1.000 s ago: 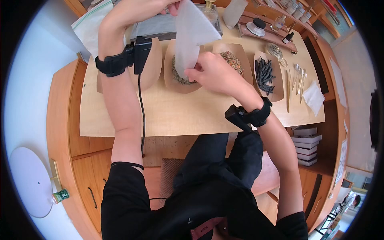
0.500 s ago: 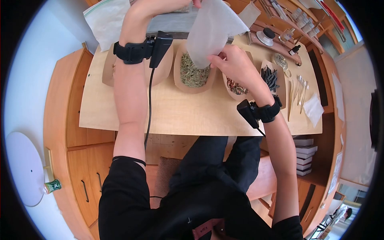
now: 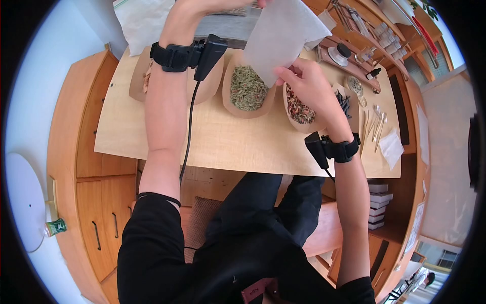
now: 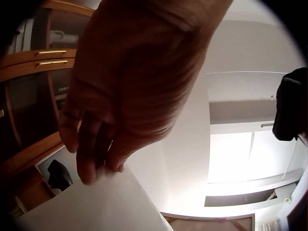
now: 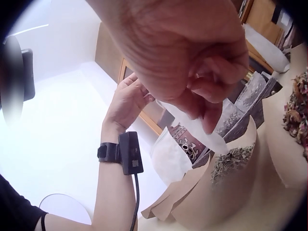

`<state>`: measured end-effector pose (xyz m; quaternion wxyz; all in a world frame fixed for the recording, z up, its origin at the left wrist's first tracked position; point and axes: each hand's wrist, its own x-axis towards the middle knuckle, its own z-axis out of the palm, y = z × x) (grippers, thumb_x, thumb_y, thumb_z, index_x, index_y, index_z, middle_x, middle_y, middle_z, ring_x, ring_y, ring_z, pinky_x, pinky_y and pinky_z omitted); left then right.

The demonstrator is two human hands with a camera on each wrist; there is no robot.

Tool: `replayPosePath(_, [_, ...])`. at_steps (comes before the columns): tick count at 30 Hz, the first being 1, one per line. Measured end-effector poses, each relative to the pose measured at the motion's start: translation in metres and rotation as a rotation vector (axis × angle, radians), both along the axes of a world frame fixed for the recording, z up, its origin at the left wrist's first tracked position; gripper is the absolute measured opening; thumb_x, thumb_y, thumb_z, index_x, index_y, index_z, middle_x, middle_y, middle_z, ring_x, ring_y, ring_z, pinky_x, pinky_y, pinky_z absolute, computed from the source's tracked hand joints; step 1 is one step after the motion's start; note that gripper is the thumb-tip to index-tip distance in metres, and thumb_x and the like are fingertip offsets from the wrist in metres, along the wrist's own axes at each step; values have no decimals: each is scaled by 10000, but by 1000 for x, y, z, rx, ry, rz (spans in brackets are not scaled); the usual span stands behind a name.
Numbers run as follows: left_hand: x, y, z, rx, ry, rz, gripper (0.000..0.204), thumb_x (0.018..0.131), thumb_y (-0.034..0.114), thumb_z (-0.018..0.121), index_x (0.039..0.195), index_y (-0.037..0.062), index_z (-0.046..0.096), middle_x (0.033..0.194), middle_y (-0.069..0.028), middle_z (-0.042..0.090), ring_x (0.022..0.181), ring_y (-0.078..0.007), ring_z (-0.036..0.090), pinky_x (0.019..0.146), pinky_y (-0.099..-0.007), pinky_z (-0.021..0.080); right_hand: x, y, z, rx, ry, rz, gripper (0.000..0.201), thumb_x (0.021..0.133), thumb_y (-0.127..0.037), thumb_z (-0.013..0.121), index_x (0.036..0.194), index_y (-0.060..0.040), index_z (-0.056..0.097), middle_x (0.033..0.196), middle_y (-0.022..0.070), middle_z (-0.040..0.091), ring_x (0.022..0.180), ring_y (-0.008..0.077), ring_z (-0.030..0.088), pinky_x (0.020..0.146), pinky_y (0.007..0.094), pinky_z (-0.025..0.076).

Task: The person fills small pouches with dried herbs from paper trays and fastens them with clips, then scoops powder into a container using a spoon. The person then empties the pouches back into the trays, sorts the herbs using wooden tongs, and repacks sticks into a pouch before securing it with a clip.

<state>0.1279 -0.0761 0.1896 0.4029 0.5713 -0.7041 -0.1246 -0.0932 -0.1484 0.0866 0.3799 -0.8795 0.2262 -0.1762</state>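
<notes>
A thin white translucent bag (image 3: 278, 40) hangs between my two hands, over the back of a brown paper tray (image 3: 234, 105). My left hand (image 4: 130, 82) pinches its upper edge between thumb and fingers; most of this hand is cut off at the top of the head view. Lower down, my right hand (image 3: 313, 83) pinches the bag's bottom corner between thumb and index finger. Green dried herbs (image 3: 248, 90) fill the tray just below that corner. Beside it, under my right wrist, lies a tray of reddish-brown dried mix (image 3: 299, 107).
Black twisted pods (image 3: 344, 104) lie in a tray farther right, partly behind my right hand. Thin wooden tools (image 3: 377, 124) and a white cloth (image 3: 391, 147) lie at the right edge. A dropper bottle (image 3: 373, 74) and jars stand on a wooden rack (image 3: 331, 61). Another paper tray (image 3: 205, 91) is at left.
The bag's lower end has come up out of the herb tray toward its right edge, uncovering the green herbs. Both hands keep their pinch on it. The head view has shifted slightly.
</notes>
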Motion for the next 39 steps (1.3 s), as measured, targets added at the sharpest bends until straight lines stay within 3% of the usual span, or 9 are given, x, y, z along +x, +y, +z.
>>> replayPosePath(9, [1, -2, 1, -74, -38, 33, 187, 959, 146, 560, 904, -25, 612, 748, -55, 618, 652, -117, 579, 577, -267, 478, -3, -2, -2, 27, 62, -13, 234, 918, -192, 621, 934, 37, 668, 749, 92, 690, 733, 157, 637, 735, 329, 497])
replayPosePath(17, [2, -1, 0, -1, -94, 60, 194, 950, 162, 573, 915, -23, 620, 774, -61, 617, 680, -123, 579, 589, -275, 473, -3, -1, -2, -48, 14, -122, 351, 886, -292, 675, 1022, 31, 652, 898, 146, 693, 767, 229, 647, 753, 357, 503])
replayPosePath(21, [-1, -2, 0, 11, -28, 43, 198, 950, 159, 569, 906, -27, 619, 792, -70, 618, 707, -128, 588, 617, -277, 486, -2, -2, 0, -124, -117, -109, 332, 895, -282, 659, 1003, 32, 655, 856, 159, 682, 754, 258, 648, 737, 381, 494])
replayPosePath(24, [0, 1, 2, 63, -75, 67, 203, 932, 180, 596, 959, -20, 618, 862, -95, 637, 797, -159, 615, 718, -296, 512, -2, 2, 10, -104, -42, -142, 292, 904, -257, 640, 971, 25, 666, 812, 175, 668, 741, 300, 640, 721, 390, 484])
replayPosePath(27, [1, 5, 1, -62, -241, 23, 287, 898, 223, 640, 1081, 3, 617, 1037, -126, 635, 970, -199, 611, 843, -324, 503, 0, 3, 10, -126, -72, -177, 246, 906, -224, 624, 938, 14, 675, 788, 179, 662, 733, 335, 625, 719, 392, 482])
replayPosePath(29, [-6, 11, 5, -77, -348, 0, 425, 863, 279, 688, 1195, 29, 593, 1214, -143, 576, 1116, -247, 558, 958, -362, 448, 1, 3, 9, -142, -61, -190, 226, 899, -216, 624, 925, 1, 680, 771, 174, 665, 712, 347, 625, 696, 404, 484])
replayPosePath(32, [-9, 3, 3, -244, -565, -157, 441, 848, 317, 709, 1194, 58, 621, 1279, -146, 533, 1167, -267, 526, 1030, -393, 378, 2, 5, 10, -236, 16, -195, 212, 892, -213, 626, 921, -11, 684, 738, 167, 658, 691, 356, 630, 667, 421, 486])
replayPosePath(36, [-24, 6, 0, -220, -697, -31, 325, 862, 308, 699, 1077, 67, 662, 1202, -128, 573, 1146, -276, 529, 1058, -420, 318, 7, 7, 9, -252, -12, -193, 204, 886, -216, 631, 920, -25, 695, 718, 168, 655, 678, 355, 638, 646, 428, 490])
replayPosePath(39, [-30, 10, 6, -48, -575, -33, 219, 881, 265, 672, 957, 59, 667, 1118, -100, 606, 1111, -263, 540, 1046, -439, 298, 7, 8, 7, -246, -2, -193, 213, 881, -217, 636, 926, -20, 702, 728, 170, 665, 690, 346, 649, 649, 419, 501])
